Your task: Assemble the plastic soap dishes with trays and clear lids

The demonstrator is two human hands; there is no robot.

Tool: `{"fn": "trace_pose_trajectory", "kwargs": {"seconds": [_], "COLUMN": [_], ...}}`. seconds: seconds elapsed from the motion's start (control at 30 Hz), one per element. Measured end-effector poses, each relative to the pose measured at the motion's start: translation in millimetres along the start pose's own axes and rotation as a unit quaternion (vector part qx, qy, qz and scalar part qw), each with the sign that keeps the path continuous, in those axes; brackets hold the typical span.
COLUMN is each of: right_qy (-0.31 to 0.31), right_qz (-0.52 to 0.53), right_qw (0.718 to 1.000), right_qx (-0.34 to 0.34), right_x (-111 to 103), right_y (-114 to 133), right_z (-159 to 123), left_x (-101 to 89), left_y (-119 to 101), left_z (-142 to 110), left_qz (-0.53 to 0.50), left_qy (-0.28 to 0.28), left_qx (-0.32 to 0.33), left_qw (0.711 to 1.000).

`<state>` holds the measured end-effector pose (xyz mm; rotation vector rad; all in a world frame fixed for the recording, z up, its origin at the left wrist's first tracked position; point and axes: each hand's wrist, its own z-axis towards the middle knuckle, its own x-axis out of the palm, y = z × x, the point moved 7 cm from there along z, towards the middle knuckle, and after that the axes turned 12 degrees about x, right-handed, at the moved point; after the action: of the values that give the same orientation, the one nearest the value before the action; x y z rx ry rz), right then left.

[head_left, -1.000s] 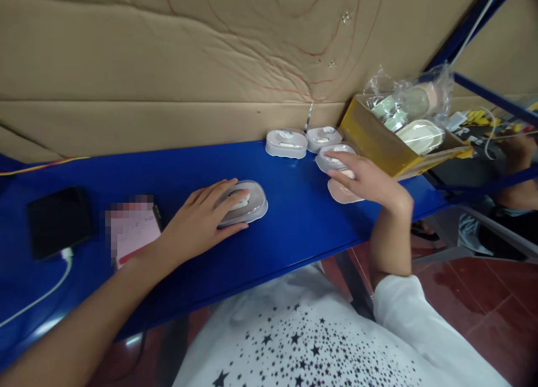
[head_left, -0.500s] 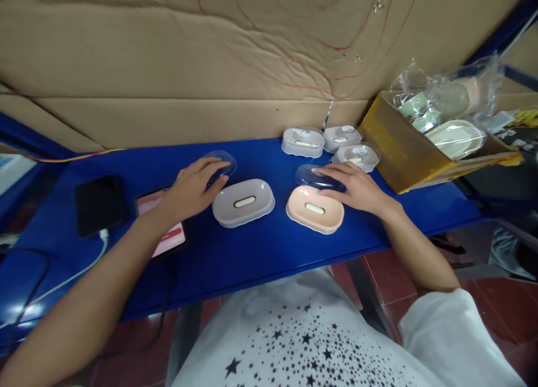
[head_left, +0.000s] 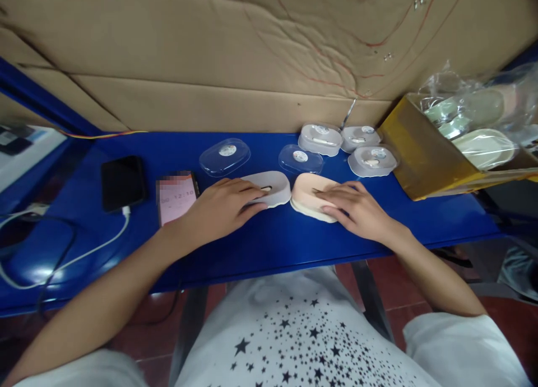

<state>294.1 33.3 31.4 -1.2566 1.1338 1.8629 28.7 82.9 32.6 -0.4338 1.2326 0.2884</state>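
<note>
Okay, so here's my bench [head_left: 269, 247] right now. My left hand [head_left: 218, 209] is on a pale grey soap dish [head_left: 273, 187] and my right hand [head_left: 357, 212] is on a peach soap dish [head_left: 310, 196], and the two dishes sit side by side, almost touching. My fingers [head_left: 252, 192] lie close together across the top of the grey one, and the fingers [head_left: 330, 195] on my right hand are slightly spread over the peach one. Honestly can't tell if that's a real grip or just resting. Neither dish has a lid on, and my hands hide most of the insides.

Just behind them are two clear lids [head_left: 225, 157] [head_left: 300, 159] with round stickers. Further back by the wall, three lidded soap dishes [head_left: 360, 139] are bunched together. On the right there's a yellowish cardboard box [head_left: 424, 146] holding more dishes in a plastic bag [head_left: 466, 104].

Over on the left are a black phone [head_left: 123, 183] on a white charging cable [head_left: 84, 258] and a second phone [head_left: 176, 199]. There's open blue bench between my hands and the front edge, and more behind the lids.
</note>
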Motion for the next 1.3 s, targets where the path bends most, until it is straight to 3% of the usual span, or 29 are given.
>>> {"fn": "trace_pose_trajectory", "kwargs": {"seconds": [0.13,0.33,0.5,0.63,0.7,0.8,0.9,0.97,1.07,1.17,1.23,1.3], "right_qy": [-0.011,-0.108,-0.099,-0.104,-0.053,0.097,0.234,0.249,0.192,0.077,-0.034,-0.115], "right_qz": [0.045,0.008,-0.057,-0.018,0.024,0.055,0.042,0.034,0.029,-0.01,-0.06,-0.108], "right_qw": [0.999,0.994,0.993,0.994,0.997,0.993,0.971,0.968,0.979,0.995,0.998,0.984], "right_qx": [0.019,-0.001,-0.024,-0.028,-0.046,-0.043,-0.008,-0.016,-0.059,-0.069,-0.013,0.087], "right_x": [-14.5,-19.4,-5.2,-14.2,-18.7,-15.2,-0.3,8.3,16.7,7.4,-16.0,-44.1], "right_y": [-13.8,-10.6,-6.8,-11.1,-9.6,-7.4,-7.3,-2.0,14.2,21.7,5.2,-32.5], "right_z": [16.6,51.4,92.6,88.3,74.1,50.2,30.9,27.0,34.0,48.5,56.8,56.8], "left_x": [-4.3,3.4,6.4,-3.7,-14.0,-23.7,-17.3,-8.2,-0.4,4.5,10.0,12.6], "left_y": [4.2,-5.3,-11.5,-7.3,2.5,28.1,58.5,70.1,54.8,0.8,-32.8,-43.4], "left_z": [-0.8,3.6,4.2,4.9,4.2,1.2,-1.3,-2.8,-3.8,-3.8,-8.6,-12.5], "left_qz": [-0.054,-0.072,-0.075,-0.036,0.008,0.082,0.113,0.113,0.098,0.021,-0.035,-0.042], "left_qy": [-0.025,-0.027,-0.017,-0.063,-0.103,-0.134,-0.112,-0.081,-0.04,0.029,0.098,0.121], "left_qx": [-0.019,0.004,0.029,0.014,-0.018,-0.079,-0.122,-0.139,-0.116,0.014,0.099,0.119], "left_qw": [0.998,0.997,0.997,0.997,0.994,0.984,0.98,0.98,0.988,0.999,0.99,0.984]}}
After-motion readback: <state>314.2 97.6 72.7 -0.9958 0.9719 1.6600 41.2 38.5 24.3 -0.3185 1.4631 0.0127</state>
